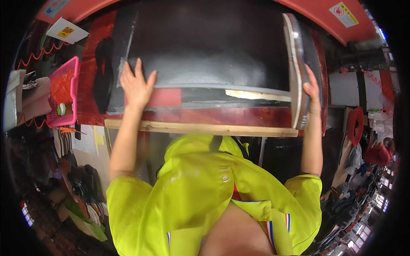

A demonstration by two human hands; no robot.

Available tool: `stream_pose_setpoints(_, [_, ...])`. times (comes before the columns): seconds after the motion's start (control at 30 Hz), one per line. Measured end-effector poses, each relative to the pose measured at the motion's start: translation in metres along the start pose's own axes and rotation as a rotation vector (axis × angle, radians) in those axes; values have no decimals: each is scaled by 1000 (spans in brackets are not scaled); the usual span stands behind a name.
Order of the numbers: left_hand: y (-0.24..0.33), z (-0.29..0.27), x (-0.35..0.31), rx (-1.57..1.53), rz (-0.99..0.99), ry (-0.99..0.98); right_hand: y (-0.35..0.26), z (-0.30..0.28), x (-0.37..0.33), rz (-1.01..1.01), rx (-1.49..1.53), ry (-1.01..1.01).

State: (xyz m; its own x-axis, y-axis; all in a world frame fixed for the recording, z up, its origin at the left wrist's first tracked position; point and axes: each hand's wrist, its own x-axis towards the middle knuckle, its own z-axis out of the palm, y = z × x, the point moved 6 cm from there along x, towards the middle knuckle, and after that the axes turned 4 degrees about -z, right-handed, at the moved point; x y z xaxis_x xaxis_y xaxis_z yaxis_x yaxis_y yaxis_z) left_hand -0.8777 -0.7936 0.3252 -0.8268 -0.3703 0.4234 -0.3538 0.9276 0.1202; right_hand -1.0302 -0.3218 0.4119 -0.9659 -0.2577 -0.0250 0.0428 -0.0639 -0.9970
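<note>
- Long strip [294, 72]: laid front to back on the right side of the desk [239, 116], apparently on edge, near end beside the right end of the wooden bar [205, 128].
- Right hand [314, 87]: against the outer side of the long strip, presumably for steadiness and alignment; fingers partly hidden, pinch or light contact impossible to tell.
- Left hand [137, 87]: palm down at the front-left corner of the black sheet [205, 51], fingers spread, probably for broad support against slipping.
- Wooden bar: along the desk's front edge, possibly as a stop or edge guard.
- Pink basket [74, 91]: just beside the desk's left edge, likely for easy reach.
- Labels: white-and-yellow warning label [344, 14] with red prohibition sign, on the red machine [314, 13]; blue-and-white label [55, 6] at upper left; white card [79, 35] with yellow sign below. Marks near the strip's near end: too small to read.
</note>
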Motion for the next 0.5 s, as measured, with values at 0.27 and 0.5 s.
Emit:
stream_pose_setpoints(0.27, [-3,-6,-3,-190,-32,-136,22,257,55,203,156,-100])
stream_pose_setpoints(0.5, [-52,-21,0,-426,139,-108,51,384,102,146,-270,45])
